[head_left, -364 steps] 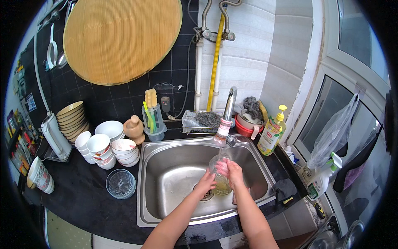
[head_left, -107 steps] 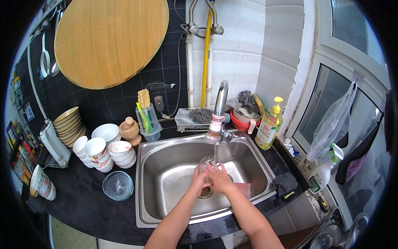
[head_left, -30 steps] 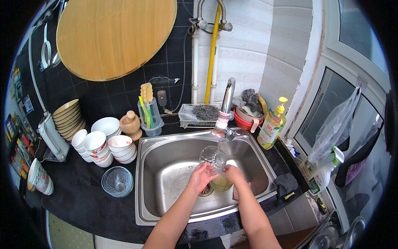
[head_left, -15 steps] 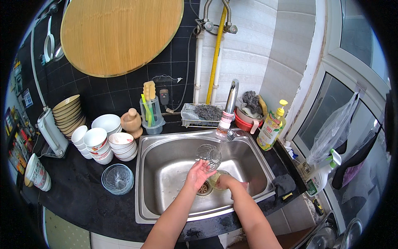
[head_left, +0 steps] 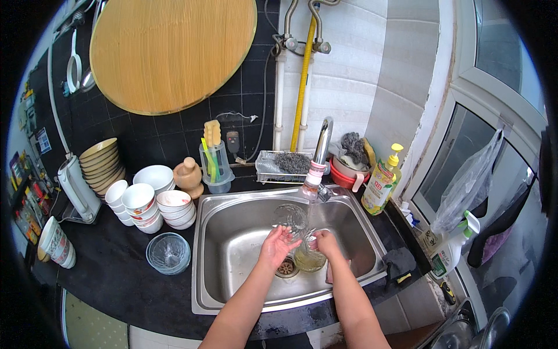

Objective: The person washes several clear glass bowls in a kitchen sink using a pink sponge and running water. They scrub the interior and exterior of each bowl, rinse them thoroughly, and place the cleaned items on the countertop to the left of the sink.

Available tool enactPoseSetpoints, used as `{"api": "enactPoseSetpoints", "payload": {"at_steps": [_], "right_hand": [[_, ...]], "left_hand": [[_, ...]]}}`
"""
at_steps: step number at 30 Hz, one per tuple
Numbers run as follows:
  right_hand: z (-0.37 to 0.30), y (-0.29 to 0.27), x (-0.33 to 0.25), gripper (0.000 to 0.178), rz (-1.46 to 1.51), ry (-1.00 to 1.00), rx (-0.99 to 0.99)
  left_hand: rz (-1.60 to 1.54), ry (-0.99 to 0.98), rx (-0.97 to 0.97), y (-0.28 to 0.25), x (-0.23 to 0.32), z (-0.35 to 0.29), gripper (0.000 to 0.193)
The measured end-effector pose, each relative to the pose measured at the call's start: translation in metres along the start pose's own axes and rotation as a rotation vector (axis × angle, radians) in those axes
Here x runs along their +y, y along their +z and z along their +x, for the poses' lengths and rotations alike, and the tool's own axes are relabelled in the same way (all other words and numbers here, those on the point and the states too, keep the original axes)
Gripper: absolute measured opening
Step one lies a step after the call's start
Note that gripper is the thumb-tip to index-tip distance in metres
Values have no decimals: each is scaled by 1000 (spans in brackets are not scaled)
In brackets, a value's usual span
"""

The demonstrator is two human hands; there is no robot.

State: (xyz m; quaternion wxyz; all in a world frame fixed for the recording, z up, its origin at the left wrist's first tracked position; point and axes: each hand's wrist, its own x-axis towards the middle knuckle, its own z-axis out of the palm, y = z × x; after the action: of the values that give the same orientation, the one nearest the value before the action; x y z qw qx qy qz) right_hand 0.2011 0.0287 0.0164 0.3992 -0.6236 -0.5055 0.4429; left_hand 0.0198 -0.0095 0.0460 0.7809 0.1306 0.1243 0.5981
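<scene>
My left hand (head_left: 275,246) is closed on the rim of a clear glass bowl (head_left: 290,215), held tilted above the steel sink (head_left: 232,232). Beside it, my right hand (head_left: 326,243) has its fingers closed on what looks like a second clear glass bowl (head_left: 306,237), its outline blurred by water. Both are near the stream from the chrome faucet (head_left: 322,142). Below my hands, a yellowish, see-through bowl (head_left: 311,262) stands in the sink next to the drain (head_left: 286,267). A pinkish cloth, partly hidden by my right forearm, lies beside it.
Left of the sink are stacked glass bowls (head_left: 168,253), white bowls (head_left: 139,198), tan bowls (head_left: 100,163) and a wooden mortar (head_left: 189,177). A wire rack (head_left: 283,167), soap bottle (head_left: 381,186) and dark cloth (head_left: 399,262) surround the sink's back and right edges.
My right hand has risen from the yellowish bowl toward the faucet stream, bringing up a clear glass piece. My left hand still holds its glass bowl in nearly the same place.
</scene>
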Motion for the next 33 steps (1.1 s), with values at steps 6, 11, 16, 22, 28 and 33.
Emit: {"api": "enactPoseSetpoints", "payload": {"at_steps": [6,11,16,22,28,33], "right_hand": [[4,-2,-2,25,437,130,-79],[4,-1,-3,24,750,186,-240],[3,-4,-6,25,971,215,-376],[6,-4,4,20,1122,221,-471],[8,-4,4,18,1128,224,-464],[10,-3,8,19,1108,228,-487]], "left_hand": [[84,106,139,4,11,-6,7],[264,129,185,13,39,-20,7],[316,90,188,23,70,-52,10],[299,61,190,30,99,-84,11],[298,41,124,35,112,-104,11],[723,147,257,65,112,-127,13]]}}
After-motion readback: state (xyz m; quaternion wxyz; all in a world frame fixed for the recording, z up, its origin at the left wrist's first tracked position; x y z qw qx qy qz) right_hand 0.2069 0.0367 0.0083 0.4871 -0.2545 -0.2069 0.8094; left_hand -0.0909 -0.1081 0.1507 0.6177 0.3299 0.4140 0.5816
